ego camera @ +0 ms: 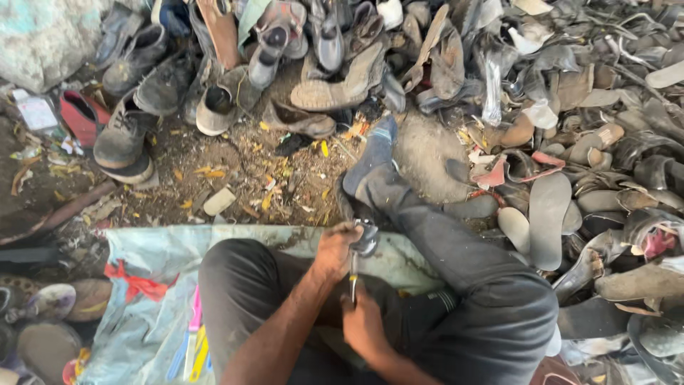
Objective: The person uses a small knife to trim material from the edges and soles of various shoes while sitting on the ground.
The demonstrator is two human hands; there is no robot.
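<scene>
Shoe piece (pixel 367 239): small, dark and grey, worn; held upright between the knees, in front of the lap.
Tool (pixel 353 278): slim metal shaft, yellowish handle; stands near vertical, tip up against the shoe piece.

The right hand (pixel 365 324) is hiding the tool's (pixel 353 279) handle, the left hand (pixel 335 246) is covering part of the dark shoe piece (pixel 367 239), and the bottom edge is cutting off both forearms.
</scene>
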